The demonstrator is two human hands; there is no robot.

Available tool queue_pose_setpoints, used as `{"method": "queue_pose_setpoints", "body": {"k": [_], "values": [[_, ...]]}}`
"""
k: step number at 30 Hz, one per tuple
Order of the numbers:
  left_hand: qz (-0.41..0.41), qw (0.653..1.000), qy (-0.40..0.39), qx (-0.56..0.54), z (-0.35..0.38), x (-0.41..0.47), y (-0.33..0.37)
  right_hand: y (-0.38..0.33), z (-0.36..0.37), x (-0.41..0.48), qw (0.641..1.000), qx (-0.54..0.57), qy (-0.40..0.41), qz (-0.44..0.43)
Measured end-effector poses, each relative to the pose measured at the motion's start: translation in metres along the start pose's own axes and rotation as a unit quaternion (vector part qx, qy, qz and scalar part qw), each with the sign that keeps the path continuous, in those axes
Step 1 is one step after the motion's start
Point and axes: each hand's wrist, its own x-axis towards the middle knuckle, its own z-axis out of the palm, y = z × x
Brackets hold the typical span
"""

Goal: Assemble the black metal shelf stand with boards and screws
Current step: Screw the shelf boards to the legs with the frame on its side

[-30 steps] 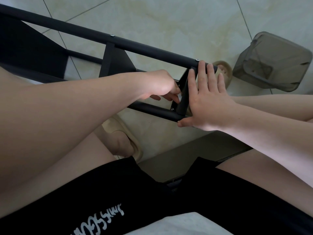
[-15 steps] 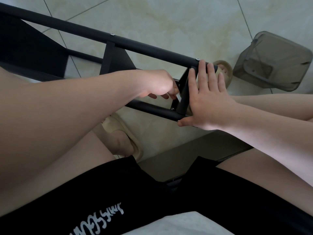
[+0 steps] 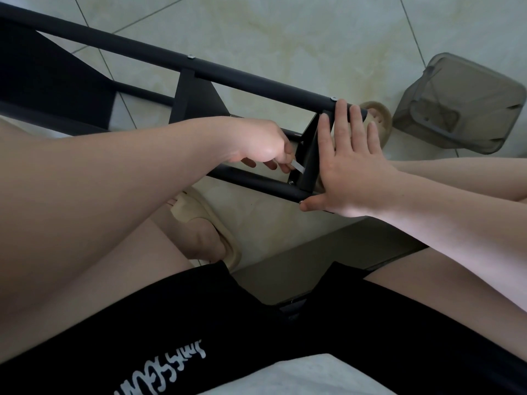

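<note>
The black metal shelf stand (image 3: 256,81) lies on its side across the tiled floor, its tubes running from upper left to centre right. Black boards sit between the tubes; the end board (image 3: 309,161) is the one nearest my hands. My right hand (image 3: 350,166) lies flat against that end board, fingers straight, thumb under the lower tube. My left hand (image 3: 256,143) pinches a small silver hex key (image 3: 298,166), whose tip points at a screw (image 3: 291,182) by the lower tube. Two more screw heads show on the upper tube.
A grey translucent plastic container (image 3: 459,106) sits on the floor at the upper right. Beige slippers are on my feet, one (image 3: 205,223) below the frame and one (image 3: 376,115) past its end. A dark low object (image 3: 328,260) stands between my knees.
My left hand has turned slightly and the silver hex key now shows below its fingers. My right hand has stayed flat on the end board.
</note>
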Motion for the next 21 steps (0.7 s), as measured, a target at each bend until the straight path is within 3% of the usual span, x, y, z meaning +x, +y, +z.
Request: {"method": "queue_pose_setpoints", "body": {"k": [14, 19, 21], "values": [[0.046, 0.996, 0.006, 0.078, 0.004, 0.0, -0.006, 0.007, -0.005, 0.01, 1.0, -0.007, -0.008, 0.003], [0.029, 0.979, 0.081, 0.186, -0.025, -0.011, 0.005, 0.014, -0.027, 0.015, 0.997, -0.015, -0.072, 0.004], [0.033, 0.967, 0.135, 0.214, -0.041, -0.016, 0.012, 0.025, -0.051, 0.018, 0.996, 0.03, -0.088, -0.001]]}}
